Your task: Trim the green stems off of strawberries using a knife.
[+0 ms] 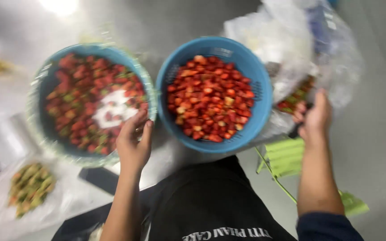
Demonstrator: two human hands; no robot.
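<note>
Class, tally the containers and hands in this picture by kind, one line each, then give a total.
Blue colanders of cut strawberries: 2 (left colander, right colander)
Clear plastic bags: 2 (bag of green tops, bag with strawberries)
Hands: 2 (left hand, right hand)
Total: 6

Bright overhead light; glare spot on steel table (61, 6) at top left. Strong motion blur throughout, worst at left.
</note>
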